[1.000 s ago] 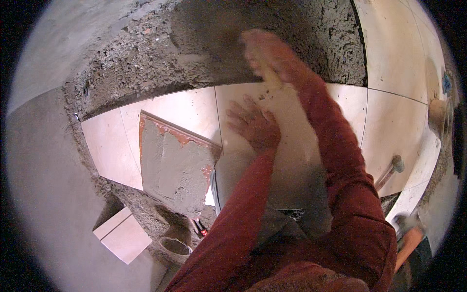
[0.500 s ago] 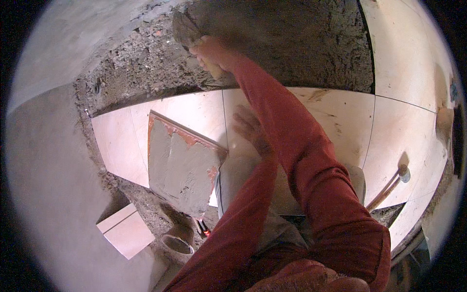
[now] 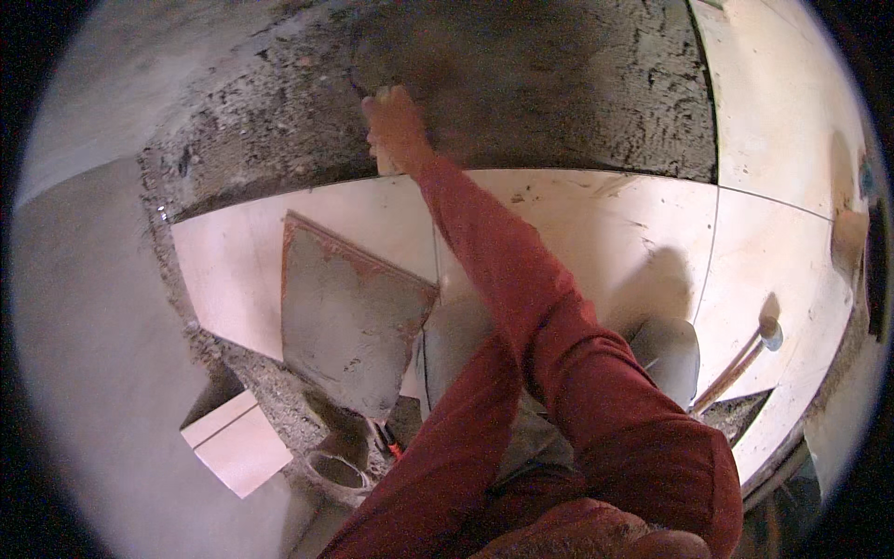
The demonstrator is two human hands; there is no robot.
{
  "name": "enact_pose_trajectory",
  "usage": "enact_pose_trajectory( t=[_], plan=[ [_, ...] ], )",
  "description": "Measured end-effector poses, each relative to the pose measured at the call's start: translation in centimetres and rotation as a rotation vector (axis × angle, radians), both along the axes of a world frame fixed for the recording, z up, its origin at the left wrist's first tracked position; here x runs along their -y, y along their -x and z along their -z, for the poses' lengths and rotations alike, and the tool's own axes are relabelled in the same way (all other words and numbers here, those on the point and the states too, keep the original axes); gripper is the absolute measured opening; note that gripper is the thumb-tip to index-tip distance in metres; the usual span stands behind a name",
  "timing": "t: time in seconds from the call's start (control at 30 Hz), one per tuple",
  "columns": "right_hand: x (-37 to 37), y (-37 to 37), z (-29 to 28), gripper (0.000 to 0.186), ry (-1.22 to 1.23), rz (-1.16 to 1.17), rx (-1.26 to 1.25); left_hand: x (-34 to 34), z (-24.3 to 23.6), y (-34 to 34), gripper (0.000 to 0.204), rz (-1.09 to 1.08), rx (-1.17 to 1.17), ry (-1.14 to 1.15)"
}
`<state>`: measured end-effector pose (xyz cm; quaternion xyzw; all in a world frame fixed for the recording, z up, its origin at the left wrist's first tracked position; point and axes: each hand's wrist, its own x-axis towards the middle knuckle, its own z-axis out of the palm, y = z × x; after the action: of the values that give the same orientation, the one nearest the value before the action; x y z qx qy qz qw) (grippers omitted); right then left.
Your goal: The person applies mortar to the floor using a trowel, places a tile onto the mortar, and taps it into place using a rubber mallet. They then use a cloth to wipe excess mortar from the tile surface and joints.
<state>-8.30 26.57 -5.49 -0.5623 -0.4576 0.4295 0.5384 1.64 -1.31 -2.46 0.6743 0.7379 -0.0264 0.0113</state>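
Note:
My right hand (image 3: pixel 397 126) is closed around the pale handle of a trowel (image 3: pixel 386 167) at the near edge of the dark mortar bed (image 3: pixel 549 84). The blade is dark and hard to make out against the mortar. My left forearm (image 3: pixel 456 438) passes under my right arm, which hides the left hand. To the left, a reddish tile (image 3: pixel 349 317) lies tilted over the laid tiles, its upper face spread with grey mortar.
Cream floor tiles (image 3: pixel 228 270) run along the near side and up the right. A mallet (image 3: pixel 740 363) lies at right. Near the lower left are a cut tile (image 3: pixel 237 445), a round pipe opening (image 3: pixel 337 470) and a red-and-black handled tool (image 3: pixel 391 443).
My right hand has come nearer and turned, with the trowel now more upright. My left hand, earlier spread over the tile beside my right forearm, is now hidden.

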Motion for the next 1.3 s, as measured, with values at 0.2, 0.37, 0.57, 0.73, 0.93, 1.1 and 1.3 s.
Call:
enact_pose_trajectory(
  t=[0.2, 0.37, 0.57, 0.73, 0.93, 1.1, 1.3],
  plan=[
    [7.1, -5.9, -7.4, 0.036, 0.102, 0.006, 0.151, -0.7, 0.4, 2.1, 0.074, -0.073, -0.103, -0.069],
    [8.9, -20.8, -6.7, 0.029, -0.043, 0.155, 0.246, -1.2, 0.9, 0.6, 0.073, -0.055, -0.108, -0.101],
    [10.6, -29.6, -5.9, 0.028, -0.171, 0.347, -0.593, -1.3, 1.0, 0.7, 0.077, -0.046, -0.106, -0.092],
    [8.5, -26.6, -8.6, 0.030, 0.094, 0.325, -0.828, -1.2, 1.2, 1.0, 0.077, -0.039, -0.184, -0.056],
    [6.3, -27.5, -5.8, 0.032, 0.021, 0.273, -1.229, -1.0, 1.5, 0.7, 0.074, -0.032, -0.167, -0.078],
    [10.2, -29.6, -4.1, 0.034, 0.102, 0.540, -1.151, -0.9, 1.2, 1.2, 0.074, -0.037, -0.166, -0.072],
    [11.7, -28.6, -7.6, 0.033, 0.115, 0.505, -1.070, -1.4, 0.7, 1.2, 0.073, -0.052, -0.151, -0.071]
  ],
)
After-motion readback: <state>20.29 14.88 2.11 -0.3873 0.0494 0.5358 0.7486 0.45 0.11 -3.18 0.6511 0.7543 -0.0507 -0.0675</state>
